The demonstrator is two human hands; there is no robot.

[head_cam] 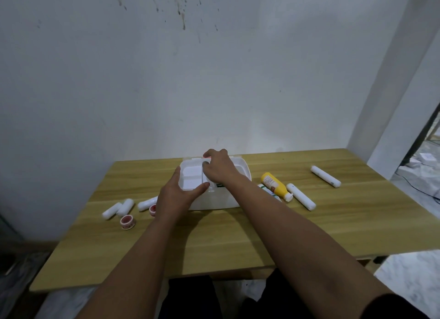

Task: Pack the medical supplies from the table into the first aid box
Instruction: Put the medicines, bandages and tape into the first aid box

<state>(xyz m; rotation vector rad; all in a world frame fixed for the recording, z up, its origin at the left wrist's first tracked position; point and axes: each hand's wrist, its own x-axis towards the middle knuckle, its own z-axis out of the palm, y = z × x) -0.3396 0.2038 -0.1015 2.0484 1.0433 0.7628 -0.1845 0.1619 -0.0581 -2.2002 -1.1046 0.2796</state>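
We sit at the near edge of a wooden table [214, 242], both bare forearms reaching forward over it. Toward the left edge we see two red-and-white tape rolls [128, 221], one half hidden behind our left wrist, and just beyond them three white bandage rolls [118, 209] lying close together. Our left hand [177, 195] rests on the near left corner of the white first aid box [214, 203], fingers straight along its left side and thumb stretched across the front rim, so this grip is spread rather than clenched. The box stands in the middle of the table, nearer the far edge, its top uncovered and showing white tray compartments. Our right hand [219, 167] is over the box near its far rim, fingers curled down onto something small and pale; we cannot tell what it pinches. To the right of the box a yellow bottle [276, 186] lies on its side, touching a white tube [270, 192] beside it, then a white bandage roll [301, 196], and another roll [325, 176] lies well apart toward the far right corner.
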